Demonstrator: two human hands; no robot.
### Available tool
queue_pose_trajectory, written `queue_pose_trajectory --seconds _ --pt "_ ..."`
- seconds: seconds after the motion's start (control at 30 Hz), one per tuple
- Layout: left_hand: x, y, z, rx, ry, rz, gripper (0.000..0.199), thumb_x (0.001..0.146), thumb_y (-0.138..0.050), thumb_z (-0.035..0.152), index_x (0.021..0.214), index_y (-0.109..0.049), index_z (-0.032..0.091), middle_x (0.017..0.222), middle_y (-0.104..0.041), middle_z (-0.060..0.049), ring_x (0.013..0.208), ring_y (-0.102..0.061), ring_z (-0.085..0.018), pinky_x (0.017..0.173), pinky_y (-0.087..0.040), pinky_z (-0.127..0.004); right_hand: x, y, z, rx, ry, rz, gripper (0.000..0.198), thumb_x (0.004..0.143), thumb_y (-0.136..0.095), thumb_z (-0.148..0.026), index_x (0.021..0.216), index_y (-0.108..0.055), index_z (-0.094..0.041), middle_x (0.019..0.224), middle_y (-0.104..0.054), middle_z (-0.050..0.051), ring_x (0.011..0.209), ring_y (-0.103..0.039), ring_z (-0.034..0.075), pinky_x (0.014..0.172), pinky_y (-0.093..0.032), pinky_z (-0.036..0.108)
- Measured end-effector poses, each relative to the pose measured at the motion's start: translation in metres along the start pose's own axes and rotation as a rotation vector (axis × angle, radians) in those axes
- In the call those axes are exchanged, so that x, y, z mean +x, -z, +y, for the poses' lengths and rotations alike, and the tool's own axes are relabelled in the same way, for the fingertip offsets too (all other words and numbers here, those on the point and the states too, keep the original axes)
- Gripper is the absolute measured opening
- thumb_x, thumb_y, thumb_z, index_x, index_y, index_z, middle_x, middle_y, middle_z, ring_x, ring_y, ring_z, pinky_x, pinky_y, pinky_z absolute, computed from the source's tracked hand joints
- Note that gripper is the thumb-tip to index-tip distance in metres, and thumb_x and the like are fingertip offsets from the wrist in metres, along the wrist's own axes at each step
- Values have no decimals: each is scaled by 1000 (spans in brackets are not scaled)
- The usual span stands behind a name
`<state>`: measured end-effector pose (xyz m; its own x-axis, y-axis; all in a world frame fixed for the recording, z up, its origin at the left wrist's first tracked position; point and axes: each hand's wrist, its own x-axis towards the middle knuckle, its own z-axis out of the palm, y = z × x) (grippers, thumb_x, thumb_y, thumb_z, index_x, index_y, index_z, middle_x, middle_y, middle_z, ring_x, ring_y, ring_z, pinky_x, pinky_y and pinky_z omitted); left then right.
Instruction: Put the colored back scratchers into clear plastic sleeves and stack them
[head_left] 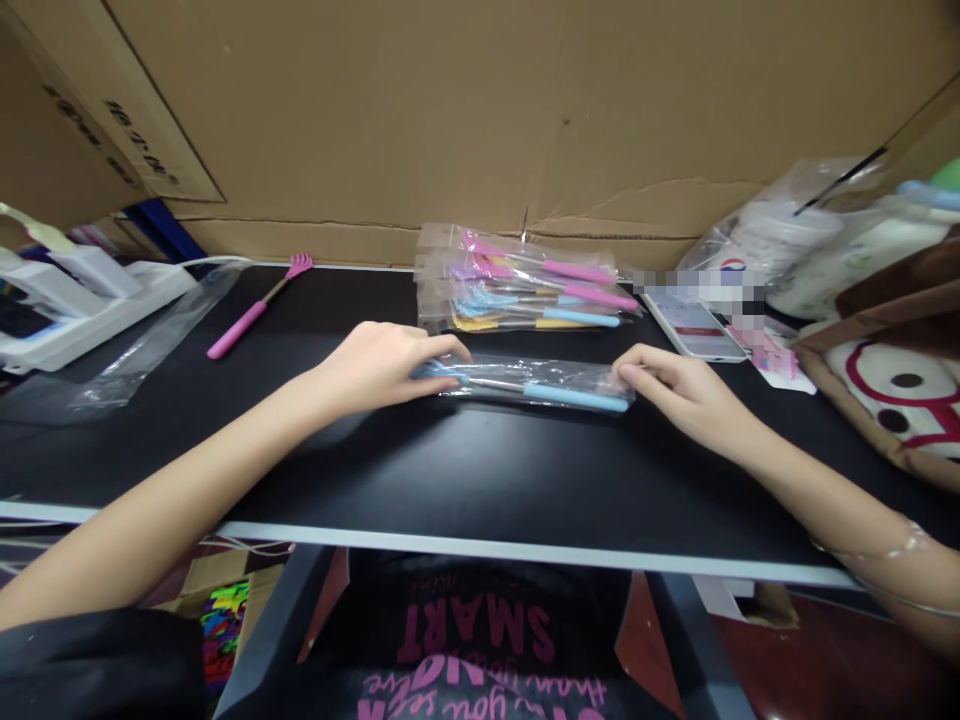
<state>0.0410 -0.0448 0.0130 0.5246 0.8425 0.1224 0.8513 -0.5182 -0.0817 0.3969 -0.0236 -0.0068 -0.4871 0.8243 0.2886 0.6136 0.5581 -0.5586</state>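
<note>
A light-blue back scratcher (574,396) lies inside a clear plastic bag (502,368) low over the black table. Thumb and fingers of my left hand (390,365) close around its claw end, partly hiding the claw. At the opposite end, my right hand (675,385) pinches the bag's edge just past the handle tip. Behind them is a pile of bagged back scratchers (525,290) in pink, purple, blue and yellow. An unbagged pink back scratcher (259,308) rests on the left, claw pointing away from me.
On the left are a white power strip (97,315) with plugs and a loose clear bag (142,350). A phone (694,325), a bagged drink cup (780,240) and a brown bag with a cartoon face (892,385) stand right. Cardboard (450,110) walls the back.
</note>
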Motion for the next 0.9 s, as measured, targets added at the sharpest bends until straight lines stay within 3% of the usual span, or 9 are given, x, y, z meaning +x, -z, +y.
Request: queue_pose_trajectory --seconds 0.17,0.33,0.53,0.8,0.9 --pt "3 6 -10 -198 125 -130 45 92 -53 64 119 -70 33 85 -77 3 75 -70 -18 64 -37 -23 8 0 9 245 -139 -98 51 90 -55 -71 82 -66 -22 70 -66 2 63 -60 18 58 -48 31" --pt "4 1 -10 -256 152 -151 43 88 -56 62 115 -71 31 88 -77 3 75 -69 -17 63 -37 -23 8 2 8 257 -171 -140 55 87 -56 -76 92 -69 -23 75 -71 3 65 -63 18 57 -48 30" --pt "5 -2 -10 -303 180 -148 43 86 -59 63 112 -71 31 86 -75 3 78 -68 -18 64 -37 -23 4 0 7 323 -250 -206 56 73 -76 -71 98 -63 -22 75 -75 3 66 -67 19 65 -50 33" --pt "9 9 -26 -609 131 -161 51 83 -60 63 118 -67 25 72 -68 3 67 -60 -15 65 -41 -24 11 7 7 405 -296 -106 48 75 -76 -65 98 -62 -25 67 -70 -1 57 -67 19 58 -53 34" --pt "14 16 -36 -687 102 -77 51 83 -64 57 121 -64 22 70 -64 3 64 -56 -13 64 -40 -23 19 16 14 444 -318 -37 44 77 -75 -60 101 -62 -26 68 -70 -1 57 -68 20 57 -56 35"
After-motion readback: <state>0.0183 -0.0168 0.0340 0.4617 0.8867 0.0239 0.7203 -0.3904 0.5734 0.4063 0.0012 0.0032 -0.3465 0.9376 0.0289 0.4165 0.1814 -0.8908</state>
